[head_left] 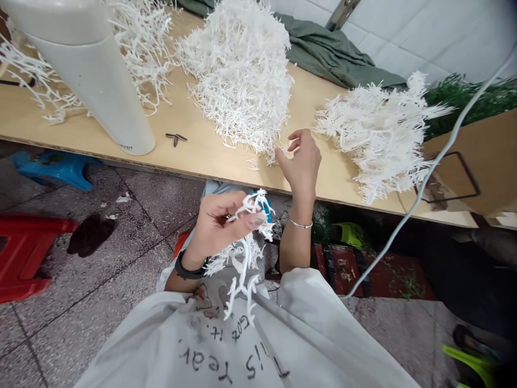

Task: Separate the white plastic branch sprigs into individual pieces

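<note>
My left hand [226, 223] is closed over my lap, thumb and fingers pinching a white branched plastic sprig [243, 258]. The sprig's forked stem hangs below the fingers, and more feathery white tips show behind it. At the table's front edge, my right hand [301, 161] has its fingers loosely curled and apart from the thumb, with nothing visible between them. Its thumb is beside the lower edge of a large heap of small white plastic sprigs [242, 75]. A few loose white pieces [253, 164] lie on the tabletop near that heap.
Right of the heap sits a pile of feathery white sprigs [379, 129]; longer white branches [145, 59] lie behind a white bottle [92, 81]. Dark seeds [176, 138] lie near the bottle. A pale cable [424, 183] crosses the right side, before a cardboard box [484, 156]. Red stool [28, 253] at left.
</note>
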The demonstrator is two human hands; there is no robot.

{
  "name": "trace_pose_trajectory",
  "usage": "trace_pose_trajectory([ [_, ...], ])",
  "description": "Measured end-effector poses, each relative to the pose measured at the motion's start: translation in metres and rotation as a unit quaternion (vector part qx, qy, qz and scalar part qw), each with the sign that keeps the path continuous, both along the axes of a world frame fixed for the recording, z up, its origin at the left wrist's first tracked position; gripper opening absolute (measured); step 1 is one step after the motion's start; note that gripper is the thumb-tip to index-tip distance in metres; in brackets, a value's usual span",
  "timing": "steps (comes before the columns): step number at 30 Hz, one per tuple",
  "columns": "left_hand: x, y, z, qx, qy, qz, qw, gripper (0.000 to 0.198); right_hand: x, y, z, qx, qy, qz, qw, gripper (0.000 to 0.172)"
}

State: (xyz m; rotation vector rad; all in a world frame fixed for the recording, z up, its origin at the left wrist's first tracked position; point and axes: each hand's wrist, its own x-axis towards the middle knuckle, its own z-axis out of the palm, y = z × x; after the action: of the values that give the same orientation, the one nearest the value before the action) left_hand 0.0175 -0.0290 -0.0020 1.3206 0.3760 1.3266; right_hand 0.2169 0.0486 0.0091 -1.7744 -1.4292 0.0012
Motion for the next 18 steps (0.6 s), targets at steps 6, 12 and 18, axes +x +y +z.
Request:
trace_pose_trajectory([
  [6,0.000,0.001,0.004,-0.059,-0.012,-0.033,0.998,0.025,-0.040,-0.057,0.021,0.015,0.161,0.408,0.899,0.052],
  [12,-0.009,0.005,0.006,-0.154,-0.016,-0.113,0.981,0.026,-0.053,-0.083,0.015,0.064,0.122,0.453,0.881,0.034],
  [18,-0.002,0.010,-0.001,-0.256,-0.038,-0.423,0.869,0.041,-0.039,-0.090,0.021,-0.117,0.329,0.417,0.839,0.048],
])
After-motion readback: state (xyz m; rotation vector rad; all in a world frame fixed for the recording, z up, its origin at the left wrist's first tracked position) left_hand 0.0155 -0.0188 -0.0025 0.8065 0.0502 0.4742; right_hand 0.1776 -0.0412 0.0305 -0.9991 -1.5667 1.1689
